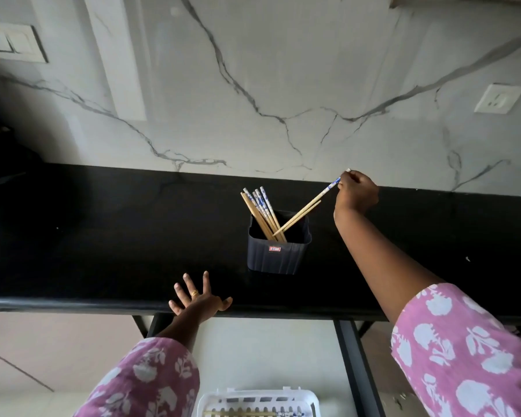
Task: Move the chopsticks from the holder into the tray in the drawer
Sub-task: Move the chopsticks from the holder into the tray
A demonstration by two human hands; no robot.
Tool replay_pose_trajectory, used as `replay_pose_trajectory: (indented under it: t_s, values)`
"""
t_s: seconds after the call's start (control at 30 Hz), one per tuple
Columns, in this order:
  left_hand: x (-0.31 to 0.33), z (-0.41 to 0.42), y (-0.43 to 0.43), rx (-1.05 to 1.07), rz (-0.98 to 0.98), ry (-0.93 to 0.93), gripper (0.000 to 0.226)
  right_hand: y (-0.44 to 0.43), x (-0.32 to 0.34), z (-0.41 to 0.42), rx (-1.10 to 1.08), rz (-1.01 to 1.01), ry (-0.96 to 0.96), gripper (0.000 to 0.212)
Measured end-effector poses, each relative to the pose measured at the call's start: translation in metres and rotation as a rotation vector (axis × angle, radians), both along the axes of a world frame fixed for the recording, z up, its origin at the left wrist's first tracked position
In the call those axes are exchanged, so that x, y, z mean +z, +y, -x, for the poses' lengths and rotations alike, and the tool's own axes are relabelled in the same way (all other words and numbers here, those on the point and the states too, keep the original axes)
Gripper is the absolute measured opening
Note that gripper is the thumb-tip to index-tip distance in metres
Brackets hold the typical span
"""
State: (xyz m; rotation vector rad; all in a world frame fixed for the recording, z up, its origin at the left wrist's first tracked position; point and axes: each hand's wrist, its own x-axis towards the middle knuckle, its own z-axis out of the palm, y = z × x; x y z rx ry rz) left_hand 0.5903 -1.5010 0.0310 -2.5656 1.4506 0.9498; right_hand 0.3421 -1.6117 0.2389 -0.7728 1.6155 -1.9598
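Note:
A dark ribbed holder stands on the black counter, with several wooden chopsticks with blue-and-white tops leaning left inside it. My right hand pinches the patterned top ends of a pair of chopsticks, which slant down with their tips still inside the holder. My left hand rests flat with spread fingers on the counter's front edge, holding nothing. Below, a white slotted tray sits in the open drawer, with chopsticks lying in it.
A marble-patterned wall rises behind the counter, with a switch panel at upper left and a socket at right. Dark drawer rails run beneath the counter edge. A dark object sits at far left.

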Motion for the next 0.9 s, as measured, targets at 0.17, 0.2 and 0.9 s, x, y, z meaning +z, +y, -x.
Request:
replay_pose_trajectory:
  t_s: [0.17,0.2,0.9]
  values:
    - [0.026,0.017,-0.004,0.090,0.068,0.077,0.083,0.040,0.015,0.013,-0.056,0.181,-0.399,0.012]
    - [0.035,0.022,-0.005,0.093,0.142,0.114,0.077,0.052,0.010,0.017,-0.037,0.158,-0.379,0.008]
    - [0.177,0.078,0.029,-0.208,1.053,0.717,0.028,0.154,-0.085,-0.005,0.280,-0.565,-0.689,0.016]
